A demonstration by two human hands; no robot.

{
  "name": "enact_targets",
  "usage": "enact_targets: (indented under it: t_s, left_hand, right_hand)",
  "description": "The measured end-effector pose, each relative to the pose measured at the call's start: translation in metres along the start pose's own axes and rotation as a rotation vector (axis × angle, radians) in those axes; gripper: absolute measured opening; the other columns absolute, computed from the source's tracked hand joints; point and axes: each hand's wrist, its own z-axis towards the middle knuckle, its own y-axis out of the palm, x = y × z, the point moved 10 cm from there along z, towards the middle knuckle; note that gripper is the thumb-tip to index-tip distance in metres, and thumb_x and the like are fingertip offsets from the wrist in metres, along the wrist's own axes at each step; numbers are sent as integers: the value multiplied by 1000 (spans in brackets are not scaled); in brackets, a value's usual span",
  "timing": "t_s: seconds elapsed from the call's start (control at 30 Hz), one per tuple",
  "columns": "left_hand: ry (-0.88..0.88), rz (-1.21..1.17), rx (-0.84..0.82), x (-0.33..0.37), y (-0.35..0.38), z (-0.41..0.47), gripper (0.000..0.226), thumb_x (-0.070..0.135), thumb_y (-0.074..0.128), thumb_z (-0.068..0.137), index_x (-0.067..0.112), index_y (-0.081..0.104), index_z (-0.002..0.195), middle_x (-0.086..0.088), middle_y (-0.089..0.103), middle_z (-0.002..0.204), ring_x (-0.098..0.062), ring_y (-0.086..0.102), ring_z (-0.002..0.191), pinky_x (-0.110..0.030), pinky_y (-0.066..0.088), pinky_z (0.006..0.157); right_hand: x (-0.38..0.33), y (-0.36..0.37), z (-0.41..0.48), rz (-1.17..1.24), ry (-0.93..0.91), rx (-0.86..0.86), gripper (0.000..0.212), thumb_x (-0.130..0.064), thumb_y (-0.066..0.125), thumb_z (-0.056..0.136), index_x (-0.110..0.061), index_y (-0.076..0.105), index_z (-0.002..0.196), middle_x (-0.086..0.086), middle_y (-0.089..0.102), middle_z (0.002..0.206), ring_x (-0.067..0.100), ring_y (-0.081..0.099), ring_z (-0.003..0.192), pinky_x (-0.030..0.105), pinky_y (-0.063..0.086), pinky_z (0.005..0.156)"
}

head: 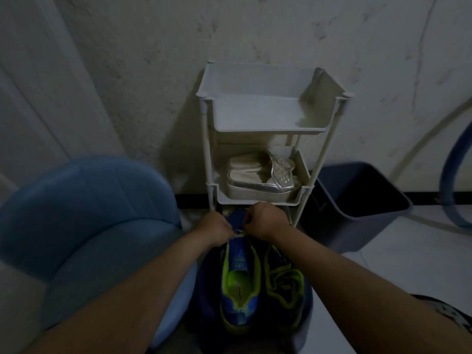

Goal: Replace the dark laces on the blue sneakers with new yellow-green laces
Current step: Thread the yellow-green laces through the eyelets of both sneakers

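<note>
My left hand [215,227] and right hand [265,222] meet over the front of the left sneaker [238,277], both with fingers curled, pinching what looks like a pale lace [237,234] between them; the light is dim. The right sneaker [286,284] lies just beside the left one, touching it, both on the floor with heels toward me. Beyond my hands stands a white rack [268,116] with silver sandals [260,175] on its middle shelf. A blue chair [89,226] sits on my left, a dark bin [357,200] on my right.
</note>
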Motion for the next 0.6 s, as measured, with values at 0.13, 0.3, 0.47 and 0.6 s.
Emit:
enact_targets:
  t_s: [0.13, 0.3, 0.47, 0.6]
  left_hand:
    - [-31, -100, 4, -6, 0, 0, 18, 9, 61, 87, -3, 72, 92, -16, 72, 90, -20, 64, 75, -26, 49, 61]
    - [5, -112, -60, -6, 2, -1, 19, 6, 58, 91, 18, 60, 76, -6, 63, 86, -14, 59, 74, -26, 50, 68]
    - [-49, -328, -73, -10, 2, -6, 14, 0, 61, 89, 11, 63, 80, -3, 58, 75, -12, 55, 63, -21, 48, 54]
    - [-66, -372, -82, -11, 3, -6, 10, 2, 61, 89, 9, 68, 87, -4, 61, 77, -12, 57, 64, -19, 48, 52]
  right_hand:
    - [-3, 4, 1, 24, 8, -15, 22, -32, 66, 80, -22, 76, 97, 2, 72, 102, 22, 67, 97, 29, 53, 77]
    - [-3, 10, 2, 76, 25, -79, 23, -28, 63, 78, -16, 76, 93, 5, 73, 97, 22, 67, 94, 29, 53, 73]
    - [-3, 11, 0, 109, 70, 12, 19, -27, 62, 82, -11, 69, 87, 11, 70, 93, 27, 68, 91, 31, 52, 71]
    - [-6, 19, -2, 204, 79, 18, 21, -30, 61, 83, -13, 72, 85, 10, 72, 93, 26, 68, 91, 30, 52, 71]
